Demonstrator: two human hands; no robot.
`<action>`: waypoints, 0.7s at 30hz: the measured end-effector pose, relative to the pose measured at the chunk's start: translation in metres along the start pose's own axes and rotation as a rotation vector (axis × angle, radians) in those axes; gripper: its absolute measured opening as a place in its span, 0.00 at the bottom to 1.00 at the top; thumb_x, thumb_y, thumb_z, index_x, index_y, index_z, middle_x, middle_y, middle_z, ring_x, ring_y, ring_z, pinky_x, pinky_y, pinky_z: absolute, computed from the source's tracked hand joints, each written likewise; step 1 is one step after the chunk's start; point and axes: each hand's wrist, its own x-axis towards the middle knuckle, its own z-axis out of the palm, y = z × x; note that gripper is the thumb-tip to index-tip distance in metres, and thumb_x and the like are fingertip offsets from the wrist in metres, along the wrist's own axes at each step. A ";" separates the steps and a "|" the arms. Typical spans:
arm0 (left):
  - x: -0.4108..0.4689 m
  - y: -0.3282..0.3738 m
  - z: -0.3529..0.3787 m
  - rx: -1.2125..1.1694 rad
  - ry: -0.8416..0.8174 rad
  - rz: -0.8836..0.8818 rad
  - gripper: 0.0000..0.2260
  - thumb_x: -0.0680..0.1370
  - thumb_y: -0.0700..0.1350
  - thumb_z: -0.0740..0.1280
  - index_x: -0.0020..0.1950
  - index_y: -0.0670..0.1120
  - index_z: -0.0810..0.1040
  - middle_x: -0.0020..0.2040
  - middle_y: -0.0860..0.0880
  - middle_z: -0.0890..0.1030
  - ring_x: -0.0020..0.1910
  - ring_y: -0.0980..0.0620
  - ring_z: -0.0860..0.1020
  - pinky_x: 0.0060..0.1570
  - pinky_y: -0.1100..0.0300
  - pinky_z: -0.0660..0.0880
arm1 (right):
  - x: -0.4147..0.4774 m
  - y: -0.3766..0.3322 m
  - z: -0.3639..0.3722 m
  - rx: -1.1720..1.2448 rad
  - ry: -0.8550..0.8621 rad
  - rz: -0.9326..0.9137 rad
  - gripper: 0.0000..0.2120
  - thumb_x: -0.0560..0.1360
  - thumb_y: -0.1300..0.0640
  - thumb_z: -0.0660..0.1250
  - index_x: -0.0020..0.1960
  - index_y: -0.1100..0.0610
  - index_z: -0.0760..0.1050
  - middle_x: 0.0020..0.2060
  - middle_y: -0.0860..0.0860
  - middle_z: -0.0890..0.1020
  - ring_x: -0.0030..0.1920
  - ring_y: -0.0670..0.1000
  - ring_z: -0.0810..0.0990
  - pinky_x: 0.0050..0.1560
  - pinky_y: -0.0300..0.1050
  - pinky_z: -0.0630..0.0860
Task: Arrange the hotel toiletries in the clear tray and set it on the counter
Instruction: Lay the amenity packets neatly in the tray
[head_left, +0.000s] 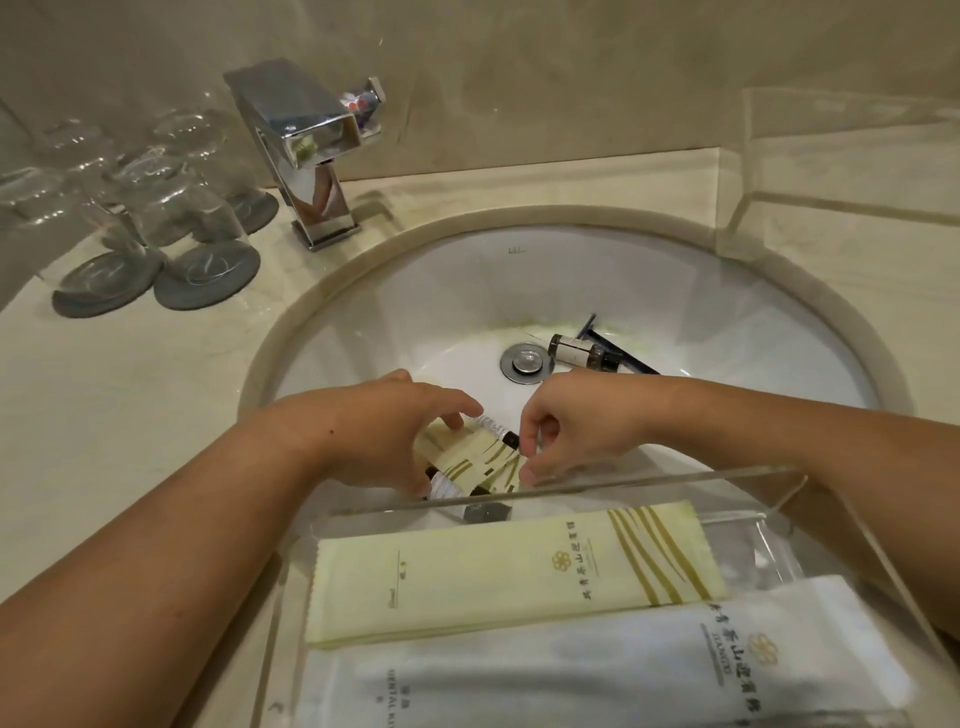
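A: Both hands are down in the sink, gathering a loose bunch of small toiletries. The left hand has its fingers curled around the near side of the bunch, and the right hand pinches the corner of a cream sachet between thumb and forefinger.

B: How will that bunch handle?

A: Light, I'd judge. The sachets look thin and floppy, so they will bend if held by a corner. The little dark-capped bottles among them are stiff and round, likely to roll or slip out. Better to cup the bunch from both sides than to pinch it.

B: And the clear tray?

A: It sits nearest the person, at the sink's front edge, its far wall just beside the hands. A long cream packet and a white dental kit packet already lie flat in it. The tray seems rigid and smooth; take it by the two side walls, level, or the contents will slide.

B: Anything left in the basin?

A: A brown bottle and a dark-handled razor just beside the drain, well apart from the hands.

B: Room on the worktop?

A: The left has a bare stretch, but upturned glasses on coasters stand behind it, near the faucet. Those are fragile. The right side looks open.
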 end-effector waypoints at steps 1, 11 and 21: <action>0.000 0.000 0.000 0.003 -0.007 0.000 0.36 0.74 0.50 0.74 0.77 0.64 0.61 0.67 0.67 0.74 0.63 0.58 0.67 0.55 0.62 0.68 | 0.000 -0.001 0.001 0.009 -0.002 0.004 0.14 0.71 0.38 0.75 0.49 0.47 0.83 0.39 0.43 0.83 0.41 0.42 0.80 0.42 0.40 0.76; 0.003 -0.003 -0.001 -0.003 0.024 -0.024 0.34 0.74 0.47 0.75 0.75 0.65 0.65 0.63 0.66 0.77 0.55 0.59 0.70 0.51 0.63 0.69 | 0.000 -0.005 -0.003 0.121 -0.005 -0.002 0.07 0.74 0.46 0.74 0.44 0.50 0.84 0.37 0.40 0.84 0.38 0.40 0.80 0.41 0.36 0.73; 0.004 -0.001 -0.010 -0.100 0.364 0.000 0.16 0.81 0.46 0.67 0.67 0.57 0.76 0.53 0.59 0.83 0.48 0.58 0.79 0.50 0.61 0.75 | -0.016 -0.005 -0.033 0.350 0.125 -0.034 0.05 0.75 0.57 0.70 0.46 0.59 0.82 0.41 0.51 0.87 0.38 0.41 0.83 0.42 0.38 0.81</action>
